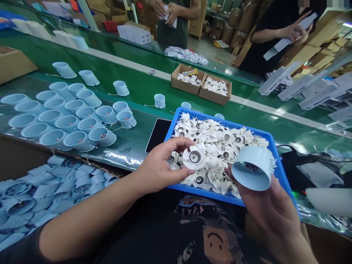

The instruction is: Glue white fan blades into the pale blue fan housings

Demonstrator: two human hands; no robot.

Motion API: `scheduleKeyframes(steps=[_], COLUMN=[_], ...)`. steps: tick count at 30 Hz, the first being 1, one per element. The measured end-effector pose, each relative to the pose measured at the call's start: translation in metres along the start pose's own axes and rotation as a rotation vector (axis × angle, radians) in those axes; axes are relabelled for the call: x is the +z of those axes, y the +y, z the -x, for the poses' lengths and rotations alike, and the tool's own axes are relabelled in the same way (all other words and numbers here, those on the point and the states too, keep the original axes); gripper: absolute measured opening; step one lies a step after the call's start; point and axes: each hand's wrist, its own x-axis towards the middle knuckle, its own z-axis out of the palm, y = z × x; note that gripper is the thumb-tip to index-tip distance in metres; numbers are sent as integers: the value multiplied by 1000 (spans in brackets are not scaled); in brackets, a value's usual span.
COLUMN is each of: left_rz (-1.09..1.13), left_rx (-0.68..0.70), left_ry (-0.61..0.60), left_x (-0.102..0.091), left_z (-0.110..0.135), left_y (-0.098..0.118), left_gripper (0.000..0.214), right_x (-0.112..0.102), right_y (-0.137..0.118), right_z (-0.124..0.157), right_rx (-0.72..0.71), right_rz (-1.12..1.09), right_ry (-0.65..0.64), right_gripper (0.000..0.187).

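Observation:
My left hand pinches a white fan blade piece with a round metal hub, held just over the blue tray. That tray is full of several white fan blades. My right hand grips a light blue cup-shaped housing, tilted with its open mouth facing me, at the tray's near right corner. The two held parts are apart, about a hand's width from each other.
Several light blue housings stand on the green conveyor at left. A bin of blue housings lies lower left. Two cardboard boxes of white parts sit beyond. A black phone lies beside the tray. Two people work across the belt.

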Motion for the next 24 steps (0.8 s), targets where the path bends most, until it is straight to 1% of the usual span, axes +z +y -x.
scheduleKeyframes(steps=[3, 5, 8, 10, 11, 13, 15, 16, 17, 18, 19, 21, 22, 23, 24], left_rz=[-61, -156, -480, -654, -674, -601, -486, -441, -400, -365, -336, -309, -310, -318, -324], left_rx=[38, 78, 170, 254, 303, 380, 394, 385, 373, 361, 353, 325, 301, 279, 257], left_ry=[-19, -61, -148, -185, -215, -334, -440, -451, -434, -401, -372, -342, -336, -332, -328], left_x=[8, 12, 17, 25, 31, 46, 63, 70, 77, 83, 87, 92, 94, 95, 96], left_z=[-2, -11, -31, -42, -46, -46, -43, -41, -39, -38, -37, -37, -37, -38, -39], left_y=[1, -3, -7, -2, 4, 19, 33, 38, 42, 42, 41, 34, 28, 22, 16], left_gripper=[52, 50, 43, 49, 56, 74, 85, 84, 79, 72, 64, 53, 49, 48, 49], right_x=[-7, -10, -11, -10, -9, -10, -15, -21, -28, -37, -48, -71, -83, -97, -111], right_y=[-1, -2, -3, -1, 1, 5, 7, 5, 1, -5, -12, -26, -31, -35, -36], right_z=[5, 10, 18, 21, 23, 25, 28, 29, 32, 34, 38, 46, 49, 51, 51], right_rx=[84, 151, 312, 384, 403, 431, 435, 402, 331, 214, 68, -228, -351, -457, -548], right_rz=[-203, -341, -547, -654, -693, -729, -690, -613, -472, -263, -3, 498, 668, 774, 834], right_ry=[-37, -50, -42, -46, -67, -154, -238, -272, -281, -248, -173, 31, 137, 247, 364], right_gripper=[30, 32, 33, 35, 37, 42, 43, 41, 37, 35, 38, 47, 46, 42, 39])
